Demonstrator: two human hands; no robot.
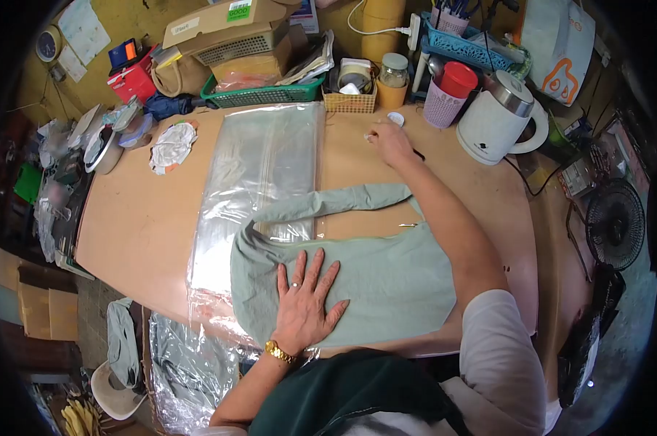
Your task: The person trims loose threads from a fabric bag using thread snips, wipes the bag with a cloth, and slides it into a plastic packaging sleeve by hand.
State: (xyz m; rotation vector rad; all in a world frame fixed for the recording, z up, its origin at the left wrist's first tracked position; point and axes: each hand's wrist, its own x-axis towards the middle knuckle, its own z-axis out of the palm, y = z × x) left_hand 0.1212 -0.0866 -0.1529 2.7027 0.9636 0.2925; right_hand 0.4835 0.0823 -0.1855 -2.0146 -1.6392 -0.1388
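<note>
A pale green fabric bag [387,283] with a long strap [336,201] lies flat at the near edge of the table. My left hand [307,301] presses on it, palm down and fingers spread. A small metal zipper pull [408,224] shows at the bag's upper right. My right hand [392,142] reaches past the bag to the far side of the table, its fingers pinched together. Something small and whitish is at the fingertips, too small to name. Just beyond them sits a small round white lid-like thing [395,118]. Clear plastic bags [263,156] lie partly beneath the green bag.
A white electric kettle [492,120] stands at the far right, beside a pink cup [445,104]. Along the back are a green basket [263,93], a yellow basket [350,100] and a glass jar [394,70]. A black fan [614,224] is at the right.
</note>
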